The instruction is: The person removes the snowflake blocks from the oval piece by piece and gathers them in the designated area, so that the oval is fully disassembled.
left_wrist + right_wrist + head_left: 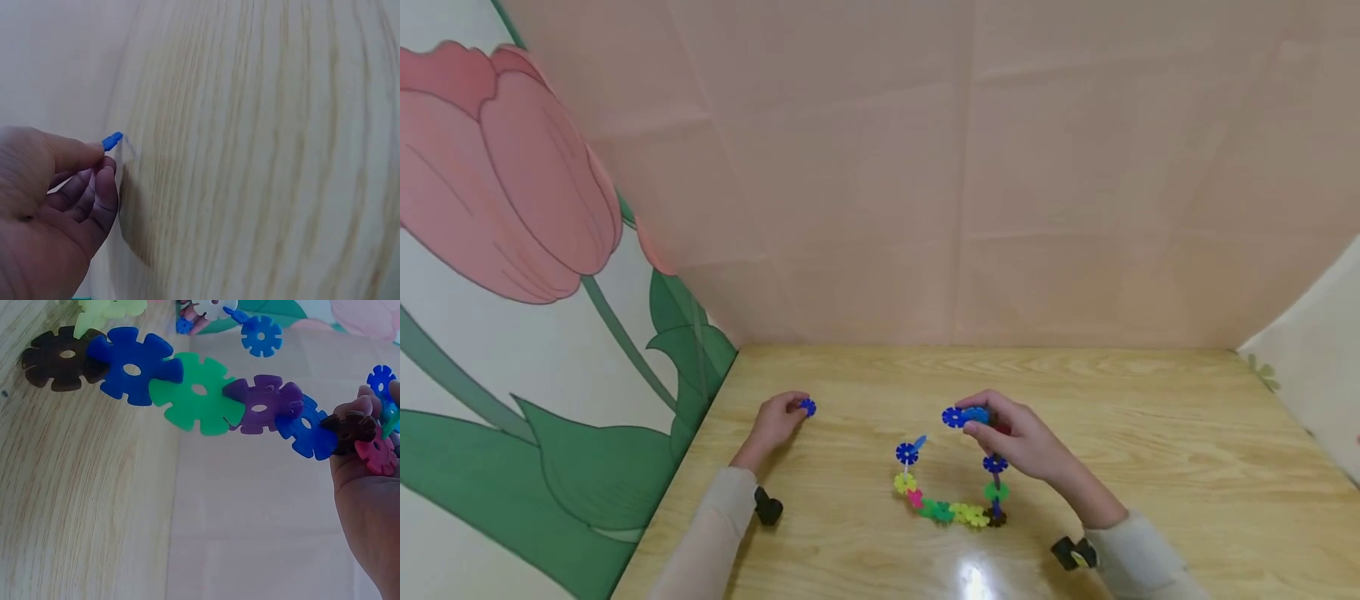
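Observation:
My left hand (777, 422) pinches a single dark blue notched plastic disc (808, 407) between thumb and fingers, low over the left part of the table. In the left wrist view that blue disc (112, 141) shows edge-on at the fingertips. On the right, my right hand (1021, 435) grips the upper end of a chain of interlocking snowflake discs (943, 511). Blue discs (955, 417) stick out past those fingers. From this hand the chain runs down through purple and green discs (197, 394), then curves left. Its other end rises to a blue disc (907, 453).
The pale wooden table (1150, 433) meets a pinkish cloth backdrop (865, 183) at its far edge. A wall panel with a printed tulip (542, 175) stands at the left. Black wrist devices (767, 507) are worn at both cuffs.

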`<state>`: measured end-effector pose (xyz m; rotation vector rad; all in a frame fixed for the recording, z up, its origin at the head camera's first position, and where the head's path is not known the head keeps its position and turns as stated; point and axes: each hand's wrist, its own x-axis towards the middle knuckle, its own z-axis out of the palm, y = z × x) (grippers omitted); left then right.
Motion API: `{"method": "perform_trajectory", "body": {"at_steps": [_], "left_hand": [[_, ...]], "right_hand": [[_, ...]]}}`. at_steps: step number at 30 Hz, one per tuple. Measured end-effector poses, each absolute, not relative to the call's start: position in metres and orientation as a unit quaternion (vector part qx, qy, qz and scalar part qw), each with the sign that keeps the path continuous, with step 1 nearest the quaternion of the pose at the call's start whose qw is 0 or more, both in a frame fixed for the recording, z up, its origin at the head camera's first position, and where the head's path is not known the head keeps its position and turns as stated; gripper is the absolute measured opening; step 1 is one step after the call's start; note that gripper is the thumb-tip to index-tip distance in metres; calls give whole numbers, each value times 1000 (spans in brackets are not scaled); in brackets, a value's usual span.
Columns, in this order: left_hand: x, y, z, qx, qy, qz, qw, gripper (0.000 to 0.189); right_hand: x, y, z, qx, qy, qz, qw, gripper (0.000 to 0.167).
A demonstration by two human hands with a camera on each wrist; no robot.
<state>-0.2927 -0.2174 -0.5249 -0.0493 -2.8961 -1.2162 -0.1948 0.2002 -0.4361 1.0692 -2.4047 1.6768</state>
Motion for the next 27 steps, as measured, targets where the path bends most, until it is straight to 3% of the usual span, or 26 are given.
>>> {"method": "perform_trajectory", "body": {"at_steps": [18,27], "left_hand": [[-292,-219,-522,0,-931,-363,22,36],[-269,-178,-484,-94,-892,-437,73,30]], "right_hand": [[-195,194,-443,339,-770,539,29,22],[-194,192,-441,346,-767,540,34,23]]}}
